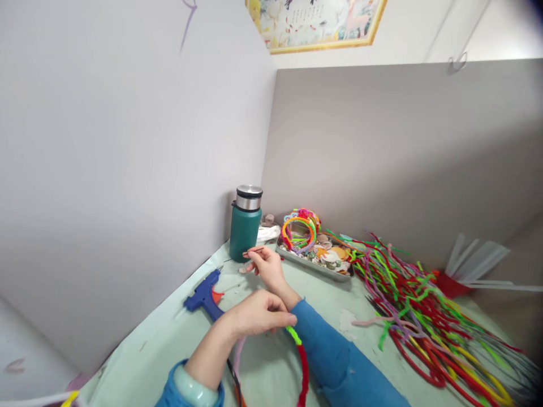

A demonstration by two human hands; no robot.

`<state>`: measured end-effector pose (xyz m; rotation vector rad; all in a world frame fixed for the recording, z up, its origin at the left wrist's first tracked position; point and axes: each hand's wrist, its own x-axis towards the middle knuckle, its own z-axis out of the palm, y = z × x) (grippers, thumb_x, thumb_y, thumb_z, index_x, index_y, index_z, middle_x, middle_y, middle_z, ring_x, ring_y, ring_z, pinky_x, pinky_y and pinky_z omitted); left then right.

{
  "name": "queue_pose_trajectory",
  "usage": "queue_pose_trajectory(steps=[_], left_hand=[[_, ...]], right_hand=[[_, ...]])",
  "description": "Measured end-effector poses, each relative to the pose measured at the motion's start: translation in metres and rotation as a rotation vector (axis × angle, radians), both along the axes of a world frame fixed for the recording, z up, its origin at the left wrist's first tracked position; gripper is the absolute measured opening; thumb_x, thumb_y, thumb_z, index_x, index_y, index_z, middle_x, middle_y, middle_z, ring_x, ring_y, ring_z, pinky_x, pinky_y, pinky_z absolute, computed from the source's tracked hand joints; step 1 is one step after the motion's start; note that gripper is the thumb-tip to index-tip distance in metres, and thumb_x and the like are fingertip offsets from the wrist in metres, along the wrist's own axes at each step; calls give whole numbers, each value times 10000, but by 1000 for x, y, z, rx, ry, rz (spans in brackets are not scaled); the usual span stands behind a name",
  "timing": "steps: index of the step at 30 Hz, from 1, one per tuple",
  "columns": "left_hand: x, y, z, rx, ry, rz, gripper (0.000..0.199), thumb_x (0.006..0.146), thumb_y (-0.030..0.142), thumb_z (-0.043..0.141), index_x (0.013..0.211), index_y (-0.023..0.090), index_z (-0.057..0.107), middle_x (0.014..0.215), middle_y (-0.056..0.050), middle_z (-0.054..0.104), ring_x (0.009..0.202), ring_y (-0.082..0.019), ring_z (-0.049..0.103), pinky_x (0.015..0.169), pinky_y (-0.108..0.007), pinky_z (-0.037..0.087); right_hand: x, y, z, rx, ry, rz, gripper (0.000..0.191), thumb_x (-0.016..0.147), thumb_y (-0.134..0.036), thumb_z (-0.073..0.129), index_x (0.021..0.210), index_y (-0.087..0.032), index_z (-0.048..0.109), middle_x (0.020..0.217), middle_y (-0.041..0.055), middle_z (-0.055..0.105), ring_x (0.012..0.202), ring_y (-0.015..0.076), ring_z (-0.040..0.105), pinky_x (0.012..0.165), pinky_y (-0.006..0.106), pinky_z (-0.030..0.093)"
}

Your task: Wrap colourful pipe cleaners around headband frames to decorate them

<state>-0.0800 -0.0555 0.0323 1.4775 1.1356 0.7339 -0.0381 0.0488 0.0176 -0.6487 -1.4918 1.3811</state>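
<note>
A blue glue gun (206, 295) points up-right. At bottom centre, the left hand (265, 312) pinches 1 fuzzy hoop (304, 367), arcing down to the lower edge. Above, the right hand (266, 265), fingers narrow, holds 1 thin piece (255, 250).

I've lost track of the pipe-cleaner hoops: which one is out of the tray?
The hoop pinched by the left hand, bright green then red below the fingertips; the other hoops sit in the tray.
</note>
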Motion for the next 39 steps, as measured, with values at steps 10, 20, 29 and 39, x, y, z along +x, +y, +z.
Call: queue_pose_trajectory(steps=[10, 20, 29, 39], left_hand=[[-6, -1, 11, 56, -6, 169, 298, 684, 377, 593, 887, 169, 659, 763, 4, 614, 638, -105, 478, 565, -199, 339], [-3, -1, 19, 88, -120, 353, 408, 711, 401, 578, 1033, 151, 554, 516, 82, 396, 427, -57, 286, 416, -192, 212], [1, 1, 13, 38, -241, 359, 331, 730, 396, 569, 947, 167, 471, 522, 114, 302, 404, -26, 176, 373, -164, 144], [2, 1, 15, 57, -236, 364, 324, 719, 395, 576, 911, 160, 462, 518, 114, 326, 384, -18, 184, 360, -167, 140]], right_hand=[[86, -29, 50, 304, -37, -173, 128, 800, -281, 526, 844, -173, 577, 844, 49, 670, 489, 93, 577, 413, 194, 382], [173, -106, 62, 916, -404, -475, 267, 756, -47, 548, 971, -197, 599, 907, 54, 673, 701, 142, 625, 622, 257, 492], [160, -112, 44, 1205, -591, -311, 321, 748, -29, 518, 1031, -176, 548, 999, 94, 658, 828, 185, 619, 657, 305, 470], [154, -115, 51, 1354, -701, -339, 236, 771, -50, 480, 969, -141, 570, 953, 103, 674, 694, 153, 615, 541, 268, 411]])
